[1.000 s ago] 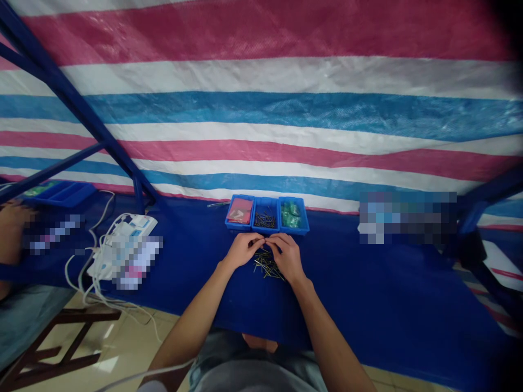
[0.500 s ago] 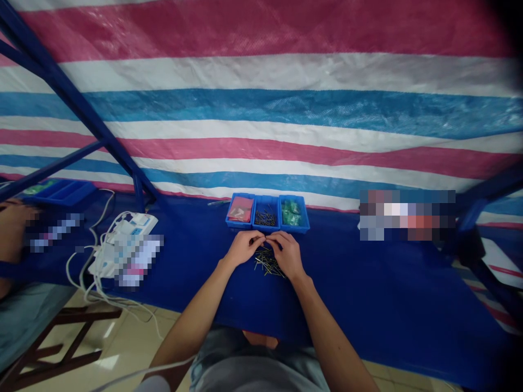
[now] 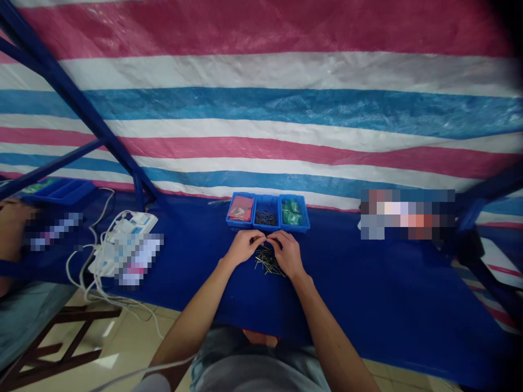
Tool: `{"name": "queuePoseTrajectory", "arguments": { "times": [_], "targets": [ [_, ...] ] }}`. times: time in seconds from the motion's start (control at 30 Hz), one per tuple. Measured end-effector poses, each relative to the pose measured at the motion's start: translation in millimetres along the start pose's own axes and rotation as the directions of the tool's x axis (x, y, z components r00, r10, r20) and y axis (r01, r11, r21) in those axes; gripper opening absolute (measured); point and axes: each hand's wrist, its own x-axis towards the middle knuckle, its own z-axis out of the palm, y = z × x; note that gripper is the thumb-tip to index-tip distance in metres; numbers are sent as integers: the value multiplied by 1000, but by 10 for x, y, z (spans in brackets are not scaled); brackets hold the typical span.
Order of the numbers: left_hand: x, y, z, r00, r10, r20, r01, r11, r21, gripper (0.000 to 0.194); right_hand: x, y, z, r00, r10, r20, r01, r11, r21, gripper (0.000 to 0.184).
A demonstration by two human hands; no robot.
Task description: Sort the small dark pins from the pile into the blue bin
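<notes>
Metal pins [image 3: 269, 263] are being crowded, far side, by left hand [image 3: 244, 246] and right hand [image 3: 289, 252]; can't tell if anything's being gripped tbh.

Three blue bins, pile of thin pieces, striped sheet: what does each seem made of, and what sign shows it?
Three blue bins: probably plastic, smooth with soft sheen, given the even colour and lighter rims.
Pile of thin pieces: likely shiny metal, from the brassy glints; too small to be sure.
Striped sheet: seemingly woven plastic, semi-glossy, from its fine weave and highlights along creases.
</notes>
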Motion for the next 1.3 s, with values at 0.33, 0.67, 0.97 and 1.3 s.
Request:
{"name": "queuePoseTrajectory", "arguments": {
  "times": [0.33,0.67,0.97,1.3],
  "targets": [
    [0,-18,10,1000,-6,-3,6,1000,-6,25,1,27,8,1000,-3,5,3,1000,-7,17],
    [-4,4,-5,1000,-18,3,18,1000,-20,29,11,-2,-12,1000,-14,18,14,999,-35,19],
    [-4,-8,14,1000,-6,-8,5,999,-32,25,10,-7,-13,999,-23,31,25,997,-73,23],
    [1,-5,3,1000,6,-15,-7,1000,-29,23,18,-20,-26,999,-18,33,21,995,-93,25]
  ]
}}
